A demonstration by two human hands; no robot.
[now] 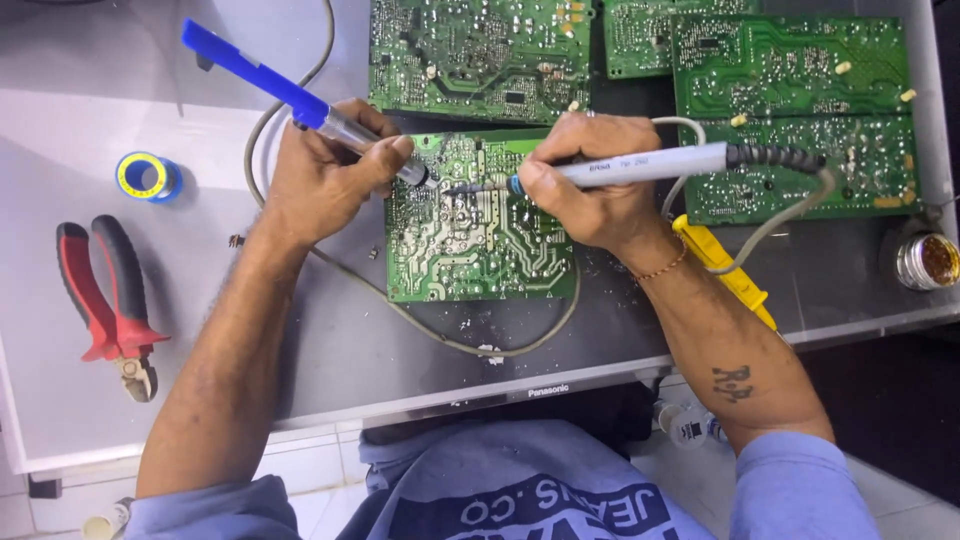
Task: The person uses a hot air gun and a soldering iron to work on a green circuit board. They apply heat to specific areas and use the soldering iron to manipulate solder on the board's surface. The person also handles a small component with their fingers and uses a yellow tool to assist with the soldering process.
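A joint on the green circuit board [480, 235] at the worktop's middle is being reworked. A grey soldering iron [640, 165] is gripped in the right hand [590, 185], and a blue-handled desoldering pump [300, 100] is clasped in the left hand [335, 175], both tips held to one spot (contact cannot be told). Steady tips are judged needful next. Left of the board lie a blue-yellow tape roll [148, 177] and red pliers [108, 300].

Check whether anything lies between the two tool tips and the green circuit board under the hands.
Nothing visible does: the grey soldering iron and blue-handled desoldering pump both meet the green circuit board directly.
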